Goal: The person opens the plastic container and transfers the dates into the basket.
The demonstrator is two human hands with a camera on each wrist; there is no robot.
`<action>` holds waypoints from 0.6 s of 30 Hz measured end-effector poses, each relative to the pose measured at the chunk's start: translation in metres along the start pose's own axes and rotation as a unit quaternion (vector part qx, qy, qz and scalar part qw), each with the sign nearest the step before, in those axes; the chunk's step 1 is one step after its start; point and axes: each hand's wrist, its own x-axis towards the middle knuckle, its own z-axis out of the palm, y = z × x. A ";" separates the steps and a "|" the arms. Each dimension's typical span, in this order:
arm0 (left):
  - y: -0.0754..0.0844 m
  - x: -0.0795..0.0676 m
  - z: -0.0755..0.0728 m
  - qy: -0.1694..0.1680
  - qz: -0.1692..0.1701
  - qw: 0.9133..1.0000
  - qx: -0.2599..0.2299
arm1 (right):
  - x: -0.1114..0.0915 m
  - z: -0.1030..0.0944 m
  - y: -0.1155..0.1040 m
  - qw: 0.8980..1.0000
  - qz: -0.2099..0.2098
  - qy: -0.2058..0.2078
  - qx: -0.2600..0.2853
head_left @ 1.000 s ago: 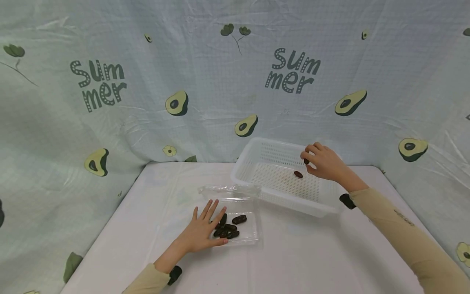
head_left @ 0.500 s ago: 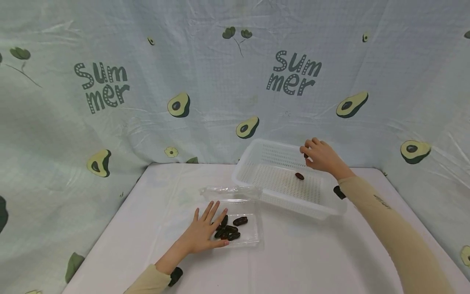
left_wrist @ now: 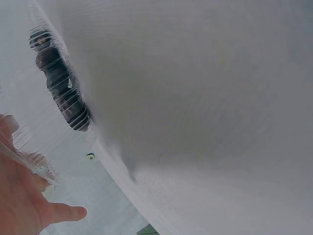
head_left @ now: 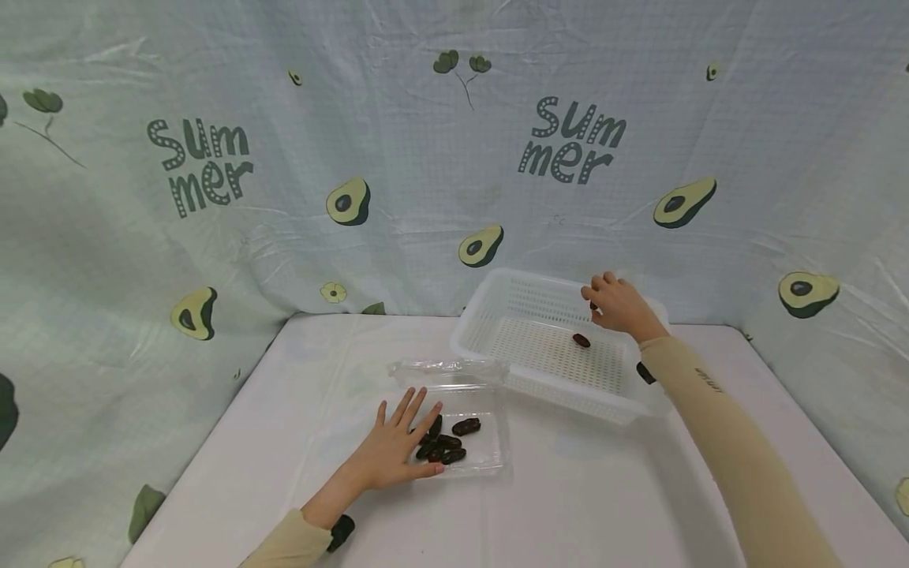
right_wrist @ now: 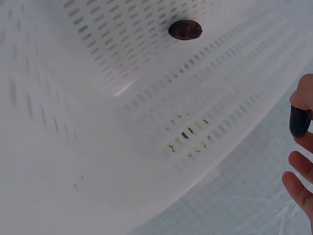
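My right hand (head_left: 619, 306) is over the far right part of a white perforated plastic basket (head_left: 472, 319), pinching a dark brown date (right_wrist: 299, 121) between thumb and finger. Another date (head_left: 581, 340) lies on the basket's floor. With fingers spread straight, my left hand (head_left: 389, 448) rests at the left side of a clear plastic box (head_left: 490, 442). Inside the box several dates (head_left: 466, 427) lie loosely, some of them partly hidden behind the left fingers. The left wrist view shows those dates (left_wrist: 59, 81) from the side through the clear wall.
The box's clear lid (head_left: 447, 371) stands folded back close to the basket's near wall. Everything sits on a white-covered table (head_left: 568, 505). A printed curtain (head_left: 398, 142) with avocados hangs behind and on both sides. Each wrist wears a dark band (head_left: 342, 532).
My right forearm has swung left, its hand staying above the basket with the date still pinched. The left hand keeps its place at the box. The head view has shifted slightly.
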 end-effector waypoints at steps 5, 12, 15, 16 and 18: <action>0.001 0.000 -0.001 -0.002 -0.002 1.000 0.000 | 0.001 0.007 0.000 1.000 0.002 -0.009 -0.008; 0.000 -0.001 -0.001 0.000 0.000 1.000 -0.008 | 0.001 0.009 -0.003 1.000 0.006 -0.022 -0.004; 0.001 -0.001 -0.001 0.000 0.000 1.000 -0.005 | 0.001 0.009 -0.005 1.000 0.004 -0.026 -0.004; 0.001 -0.001 -0.001 0.000 0.000 1.000 -0.003 | 0.001 0.010 -0.005 1.000 0.004 -0.026 -0.002; 0.001 -0.001 -0.002 -0.002 0.000 1.000 -0.001 | 0.001 0.010 -0.006 1.000 0.005 -0.031 -0.003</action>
